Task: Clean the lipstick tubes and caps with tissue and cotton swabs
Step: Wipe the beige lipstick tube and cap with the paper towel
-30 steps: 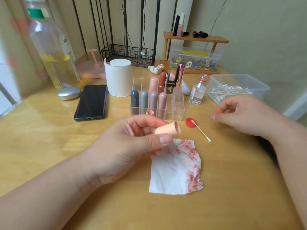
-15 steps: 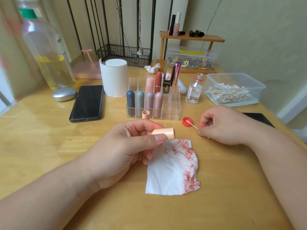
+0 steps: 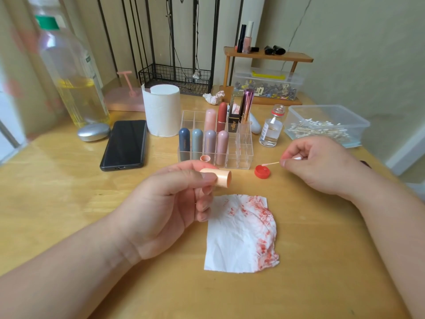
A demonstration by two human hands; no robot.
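- Peach plastic, head view: the lipstick cap [image 3: 218, 177] is pinched between the thumb and fingers of the left hand [image 3: 170, 203]. It is held above the table [image 3: 69, 203], just beyond the far edge of the red-smeared tissue [image 3: 239, 236].
- The cap's long axis lies roughly level, with its open mouth facing right.
- The right hand [image 3: 322, 166] pinches a cotton swab [image 3: 271, 163] near one end. The shaft points left, and its pinkish tip sits over a red bottle cap [image 3: 262, 172].
- The swab tip is to the right of the cap's mouth and a little farther from the person, with the two axes nearly in line. I judge that a short leftward carry by the right hand would put the tip inside.
- The light wooden tabletop is glossy, and the tissue lies flat on it.
- Behind stand a clear organiser [image 3: 243, 155] of capped lipsticks, a small glass bottle [image 3: 271, 130] and a tub of swabs [image 3: 326, 123].
- Farther left are a tissue roll [image 3: 163, 111] and a phone [image 3: 125, 143]. A small wooden shelf [image 3: 266, 56] stands against the pale wall.
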